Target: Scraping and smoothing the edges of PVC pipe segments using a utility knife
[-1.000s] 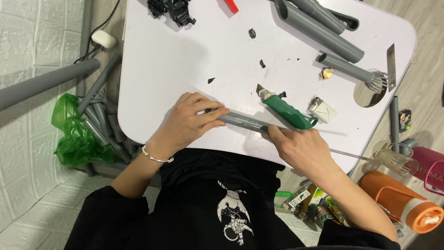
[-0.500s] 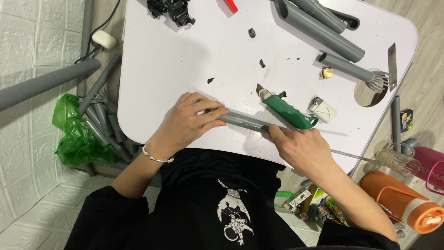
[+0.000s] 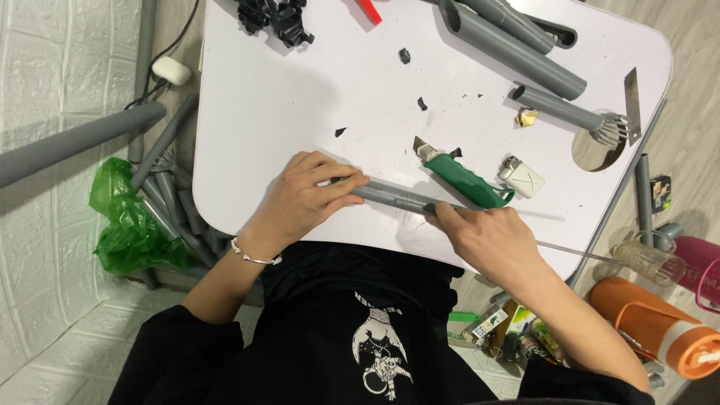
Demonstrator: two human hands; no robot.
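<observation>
Fingers of the left hand [image 3: 304, 199] are curled down over one end of a short grey tube [image 3: 394, 196], pinning it flat near the front edge of the white table [image 3: 300, 97]. Right hand [image 3: 491, 240] is wrapped closed around the other end, thumb on top, so both hands are clamped on the same piece.

Just past the tube, almost touching it, lies a green utility knife [image 3: 466, 180] with its blade out and pointing up-left. That's the sketchy bit imo: if the tube rolls or a hand slides forward, knuckles land right on that open blade. A small white lighter [image 3: 521, 178] sits beside the knife.

Farther back there are black scraps, longer grey pipes [image 3: 517, 52], and one pipe with a flared, slit end [image 3: 570, 111] close to the right edge, where a nudge could knock it off.

Containers: a green plastic bag [image 3: 127, 221] on the floor at left, can't tell what's inside; an orange bottle [image 3: 652, 322] lying at right, contents not visible.
</observation>
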